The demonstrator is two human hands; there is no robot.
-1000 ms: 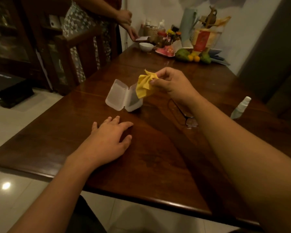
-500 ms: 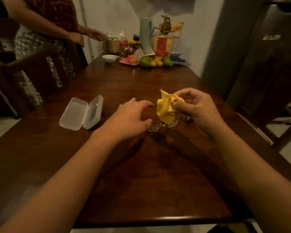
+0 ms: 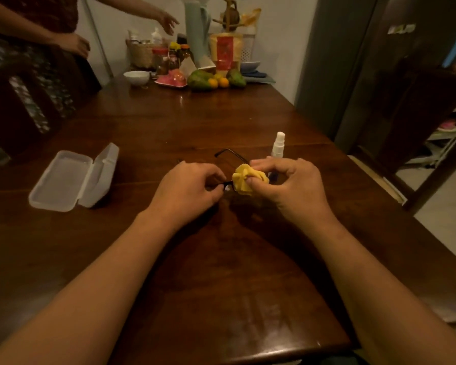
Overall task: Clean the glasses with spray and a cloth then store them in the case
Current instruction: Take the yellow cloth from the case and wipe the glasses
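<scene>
Broadly, the dark wooden counter (image 3: pixel 221 272) is used as the work surface, and the task's things are kept near its middle, within easy reach. The clear case (image 3: pixel 71 180) is laid open on the left with its lid tilted back, presumably so that the glasses can be set inside once cleaned. The left grip (image 3: pixel 190 191) is curled round one side of the frame and pinches it, so that the lenses are steadied. The right grip (image 3: pixel 287 185) is pinched on the bunched yellow cloth (image 3: pixel 244 179), which is pressed to the other side of the frame. The spray bottle (image 3: pixel 278 144) is stood upright just behind the right grip, untouched. The glasses (image 3: pixel 234 153) are held between the two grips, with one arm unfolded and pointing away; whether they are lifted off the counter cannot be told. Wiping is judged to be the step in hand, and storing is not yet done.
</scene>
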